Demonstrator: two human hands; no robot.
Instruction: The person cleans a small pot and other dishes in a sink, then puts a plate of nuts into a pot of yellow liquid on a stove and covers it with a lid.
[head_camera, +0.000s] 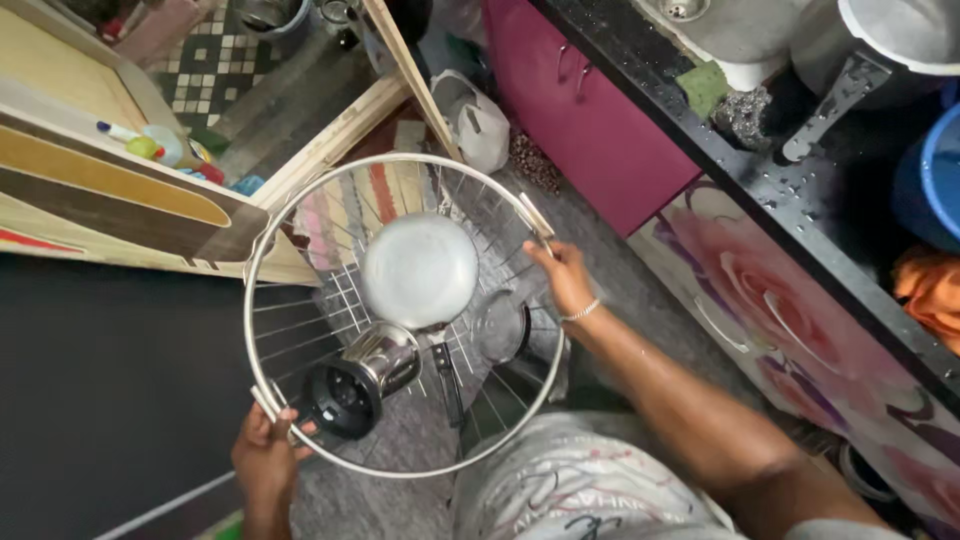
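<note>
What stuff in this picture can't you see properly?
- Left hand, head view: its fingers curl under the wire basket rim, and the wrist is cut off by the bottom edge.
- Blue tub, head view: cut off by the right edge.
- Small lid inside the basket: half hidden behind the wires and the right hand.
- Pot: its inside is a bright blur.

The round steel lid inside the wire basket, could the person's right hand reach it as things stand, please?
Probably not yet: the right hand grips the wire basket handle. Once freed, the round steel lid lies close and uncovered.
</note>
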